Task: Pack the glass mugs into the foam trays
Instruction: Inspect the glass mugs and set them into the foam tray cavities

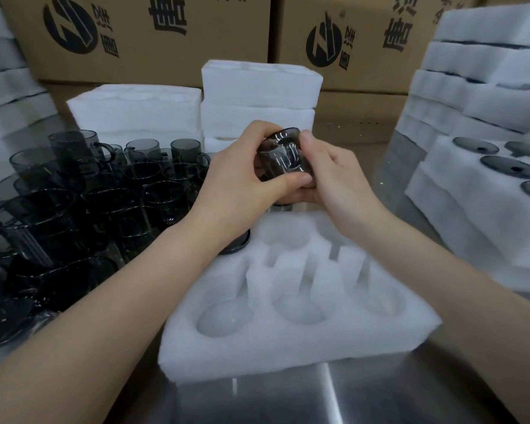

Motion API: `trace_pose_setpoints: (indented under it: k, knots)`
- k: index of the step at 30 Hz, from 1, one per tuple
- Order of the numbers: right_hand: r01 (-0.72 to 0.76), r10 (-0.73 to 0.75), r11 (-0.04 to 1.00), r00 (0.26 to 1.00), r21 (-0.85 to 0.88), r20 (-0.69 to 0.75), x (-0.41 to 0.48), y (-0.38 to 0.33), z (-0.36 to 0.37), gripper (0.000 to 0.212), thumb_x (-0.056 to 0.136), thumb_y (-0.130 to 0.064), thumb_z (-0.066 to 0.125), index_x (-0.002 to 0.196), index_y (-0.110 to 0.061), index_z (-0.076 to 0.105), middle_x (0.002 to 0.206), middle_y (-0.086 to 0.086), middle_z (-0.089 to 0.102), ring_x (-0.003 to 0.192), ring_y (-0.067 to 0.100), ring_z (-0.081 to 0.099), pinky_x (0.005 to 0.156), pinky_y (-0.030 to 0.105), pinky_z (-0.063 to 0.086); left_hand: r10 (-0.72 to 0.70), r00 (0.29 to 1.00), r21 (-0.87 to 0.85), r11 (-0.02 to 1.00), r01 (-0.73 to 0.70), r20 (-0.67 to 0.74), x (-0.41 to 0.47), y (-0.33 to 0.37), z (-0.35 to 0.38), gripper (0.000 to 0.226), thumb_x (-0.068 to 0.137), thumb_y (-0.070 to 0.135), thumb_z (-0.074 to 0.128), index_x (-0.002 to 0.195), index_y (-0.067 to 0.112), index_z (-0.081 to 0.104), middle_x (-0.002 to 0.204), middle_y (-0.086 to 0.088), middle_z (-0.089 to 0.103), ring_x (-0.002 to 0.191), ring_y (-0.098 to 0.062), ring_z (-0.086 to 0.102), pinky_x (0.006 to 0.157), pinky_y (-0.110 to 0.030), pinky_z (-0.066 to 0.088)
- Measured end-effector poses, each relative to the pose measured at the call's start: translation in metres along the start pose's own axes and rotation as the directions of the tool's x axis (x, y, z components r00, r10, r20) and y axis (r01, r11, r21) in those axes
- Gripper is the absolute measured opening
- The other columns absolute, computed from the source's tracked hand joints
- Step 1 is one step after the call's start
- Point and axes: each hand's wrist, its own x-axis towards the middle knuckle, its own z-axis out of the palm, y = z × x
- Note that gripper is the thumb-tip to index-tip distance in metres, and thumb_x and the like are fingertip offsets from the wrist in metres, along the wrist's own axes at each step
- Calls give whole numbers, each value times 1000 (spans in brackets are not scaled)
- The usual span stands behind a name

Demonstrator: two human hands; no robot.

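The tray (288, 356) sits nearest. Above its far edge my left hand (242, 182) and right hand (337, 175) curl tight round one mug (283, 157). I should lower it straight, handle lined with the slot.

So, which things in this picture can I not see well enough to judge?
All in the head view:
1. The held mug: its handle is covered by the left hand and right hand.
2. The foam tray: the far-left pocket lies under the left forearm, and the dark round thing there is unidentifiable.
3. The loose mugs: dark, overlapping, cut by the left edge, so uncountable.
4. The filled tray: cut by the right edge.
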Motion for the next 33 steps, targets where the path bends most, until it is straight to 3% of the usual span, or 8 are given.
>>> trace_pose_setpoints:
  k: [4,8,12,15,17,20,24,33]
  knots:
    - [-43,45,994,999,96,-22,2,-1,-4,34,105,-31,42,106,-14,70,101,15,74,87,30,71,70,40,61,-23,999,-98,995,28,48,-1,-1,0,48,62,22,83,98,33,54,97,12,68,95,-11,68,91,-37,54]
    - [-60,61,983,998,174,-4,4,1,-7,30,103,-33,44,106,-18,70,93,6,75,79,22,71,61,31,57,14,997,-187,982,2,81,0,-2,-1,50,63,12,79,100,29,51,106,5,64,100,-14,67,93,-33,54]
    - [-156,126,954,983,254,131,9,0,-12,38,102,-42,42,122,-17,63,108,6,72,89,19,70,70,32,57,35,993,-249,969,-5,117,1,-4,-2,55,66,4,77,106,28,48,112,-1,60,102,-12,65,91,-26,52]
    - [-226,174,951,955,209,240,10,1,-14,52,100,-51,37,125,-11,60,116,13,70,98,26,69,83,42,58,39,996,-65,997,-34,80,1,-5,-1,57,67,14,78,109,39,49,119,11,58,112,-8,58,94,-12,41]
    - [-178,145,970,970,167,195,9,2,-13,50,101,-48,37,117,-10,64,108,13,73,89,26,70,78,40,59,109,994,221,969,-108,7,2,-6,2,58,69,17,79,119,31,54,125,15,48,124,-11,46,93,1,25]
    - [-60,55,996,996,67,75,6,5,-8,45,101,-44,44,111,-7,67,97,11,75,73,24,70,64,33,58,138,990,429,895,-124,-2,2,-7,4,68,72,23,80,134,17,51,124,2,48,116,-17,39,87,-3,21]
    - [-37,34,998,999,58,40,5,7,-7,40,100,-43,46,105,-11,70,101,14,74,77,34,70,67,36,59,156,987,439,886,-150,23,2,-8,1,71,71,23,83,135,19,53,124,1,55,115,-19,42,89,2,18]
    - [-108,101,963,994,246,37,7,3,-15,35,101,-34,49,98,-5,69,88,16,74,72,28,73,60,33,59,191,982,379,907,-181,12,0,-4,-2,75,63,9,85,132,22,57,126,7,61,116,-13,50,95,-6,29]
